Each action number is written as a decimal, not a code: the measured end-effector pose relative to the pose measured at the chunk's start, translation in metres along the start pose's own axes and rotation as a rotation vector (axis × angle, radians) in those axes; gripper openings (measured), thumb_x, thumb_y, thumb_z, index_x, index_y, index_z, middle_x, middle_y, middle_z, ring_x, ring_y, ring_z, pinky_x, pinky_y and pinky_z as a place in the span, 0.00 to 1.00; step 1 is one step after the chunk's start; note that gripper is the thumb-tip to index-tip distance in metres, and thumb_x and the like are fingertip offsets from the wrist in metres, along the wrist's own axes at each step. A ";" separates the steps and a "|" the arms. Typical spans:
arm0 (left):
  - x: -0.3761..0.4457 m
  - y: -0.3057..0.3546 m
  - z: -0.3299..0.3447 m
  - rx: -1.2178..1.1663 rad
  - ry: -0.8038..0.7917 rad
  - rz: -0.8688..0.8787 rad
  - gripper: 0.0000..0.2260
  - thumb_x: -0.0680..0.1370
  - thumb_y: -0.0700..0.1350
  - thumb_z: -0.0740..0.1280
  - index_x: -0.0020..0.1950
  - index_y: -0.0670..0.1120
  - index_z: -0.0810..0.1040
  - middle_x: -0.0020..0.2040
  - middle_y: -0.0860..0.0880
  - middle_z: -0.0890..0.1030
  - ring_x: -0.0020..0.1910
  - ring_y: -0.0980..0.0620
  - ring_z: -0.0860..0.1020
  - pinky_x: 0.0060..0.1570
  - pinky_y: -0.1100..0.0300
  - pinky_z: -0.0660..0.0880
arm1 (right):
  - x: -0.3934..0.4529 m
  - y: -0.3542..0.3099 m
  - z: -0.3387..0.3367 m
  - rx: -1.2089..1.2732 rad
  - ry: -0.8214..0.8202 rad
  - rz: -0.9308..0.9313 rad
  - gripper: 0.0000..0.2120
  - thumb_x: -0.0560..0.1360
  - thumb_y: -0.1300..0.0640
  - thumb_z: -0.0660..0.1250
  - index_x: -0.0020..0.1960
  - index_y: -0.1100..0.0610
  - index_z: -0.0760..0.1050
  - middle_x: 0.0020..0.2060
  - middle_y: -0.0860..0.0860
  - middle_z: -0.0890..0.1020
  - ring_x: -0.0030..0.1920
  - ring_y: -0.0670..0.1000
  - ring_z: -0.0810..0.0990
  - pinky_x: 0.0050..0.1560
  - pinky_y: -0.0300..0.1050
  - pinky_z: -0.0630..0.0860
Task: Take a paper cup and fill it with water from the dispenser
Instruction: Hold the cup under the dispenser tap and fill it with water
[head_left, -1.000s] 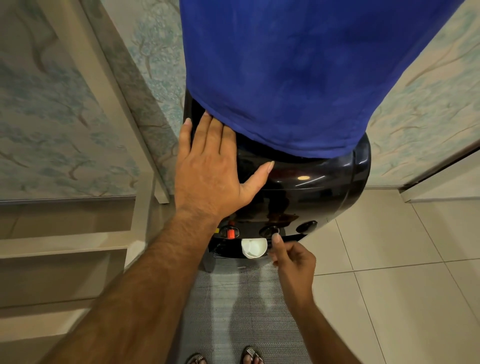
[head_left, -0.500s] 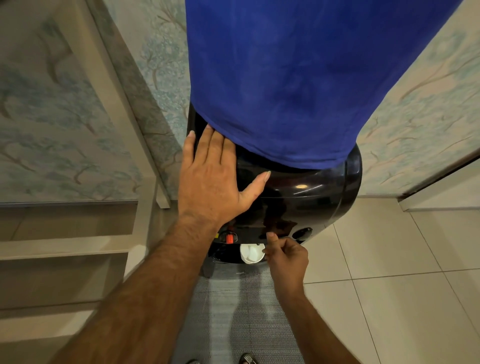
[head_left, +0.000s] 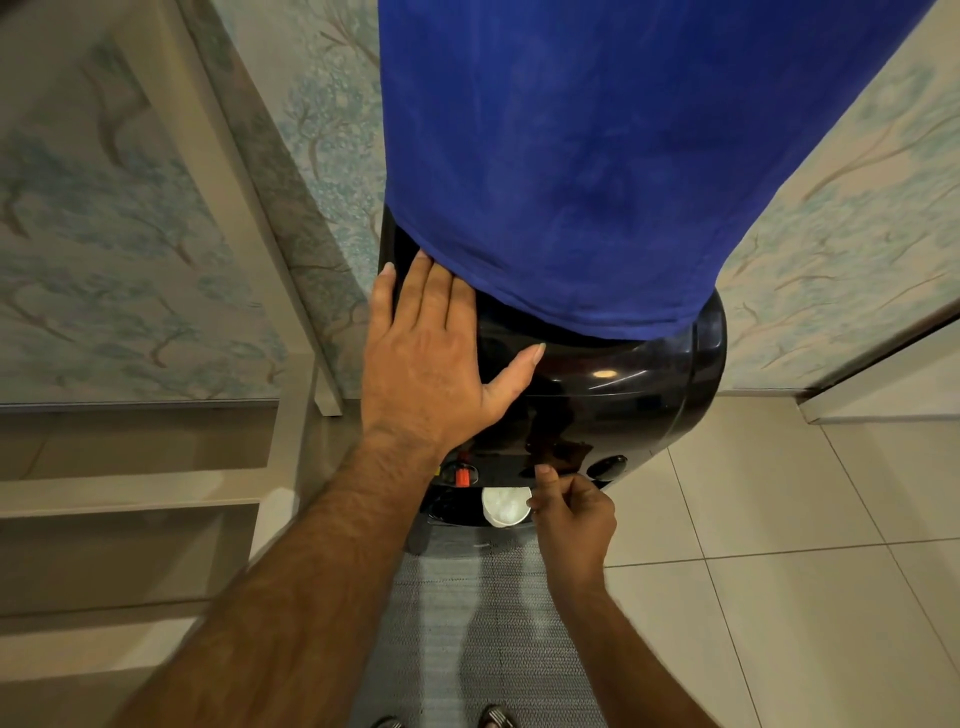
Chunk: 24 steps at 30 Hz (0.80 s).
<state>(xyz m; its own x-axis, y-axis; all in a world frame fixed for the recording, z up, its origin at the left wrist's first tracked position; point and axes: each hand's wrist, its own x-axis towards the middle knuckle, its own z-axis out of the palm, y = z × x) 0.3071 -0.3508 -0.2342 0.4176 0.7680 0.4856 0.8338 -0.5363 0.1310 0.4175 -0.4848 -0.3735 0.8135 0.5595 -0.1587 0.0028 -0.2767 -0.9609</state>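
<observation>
A black water dispenser (head_left: 623, 395) stands against the wall, its bottle under a blue cloth cover (head_left: 571, 156). My left hand (head_left: 431, 364) lies flat on the dispenser's top, fingers spread, holding nothing. A white paper cup (head_left: 503, 506) stands in the recess below the taps, just right of the red tap (head_left: 462, 475). My right hand (head_left: 571, 514) is beside the cup's right rim with fingers curled and the thumb raised against the middle tap, which it hides. I cannot tell whether water is running.
A third dark tap (head_left: 605, 465) sits to the right of my thumb. A grey woven mat (head_left: 483, 623) lies before the dispenser, sandalled toes (head_left: 496, 717) at its near end. Beige steps (head_left: 130, 499) are at left, pale floor tiles (head_left: 779, 519) at right.
My right hand has shifted left, closer to the cup, and its fingers have curled tighter with the thumb still at the middle tap. The left hand has stayed flat on the dispenser.
</observation>
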 end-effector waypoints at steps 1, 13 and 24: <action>0.000 0.000 0.000 -0.002 0.003 0.000 0.41 0.77 0.71 0.55 0.73 0.38 0.69 0.74 0.38 0.71 0.77 0.41 0.65 0.78 0.40 0.56 | 0.000 0.000 0.000 0.001 0.000 0.001 0.18 0.76 0.55 0.72 0.32 0.66 0.76 0.22 0.47 0.79 0.25 0.40 0.75 0.31 0.33 0.74; -0.001 0.000 0.002 0.005 0.020 0.005 0.40 0.77 0.70 0.55 0.73 0.37 0.69 0.73 0.38 0.72 0.76 0.41 0.66 0.77 0.40 0.56 | -0.002 -0.003 0.001 0.022 0.012 0.027 0.18 0.76 0.56 0.72 0.33 0.66 0.76 0.28 0.55 0.81 0.29 0.46 0.77 0.34 0.39 0.76; 0.000 0.000 0.002 0.005 0.020 0.002 0.40 0.77 0.71 0.55 0.73 0.38 0.69 0.74 0.38 0.71 0.77 0.41 0.65 0.78 0.41 0.54 | -0.003 -0.002 0.003 0.051 0.023 0.018 0.19 0.76 0.56 0.72 0.34 0.68 0.75 0.26 0.52 0.81 0.26 0.40 0.76 0.29 0.31 0.74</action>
<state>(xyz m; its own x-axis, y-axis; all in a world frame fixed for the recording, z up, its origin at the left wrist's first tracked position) 0.3079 -0.3505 -0.2363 0.4119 0.7599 0.5028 0.8348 -0.5359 0.1261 0.4135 -0.4839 -0.3713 0.8265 0.5362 -0.1715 -0.0413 -0.2460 -0.9684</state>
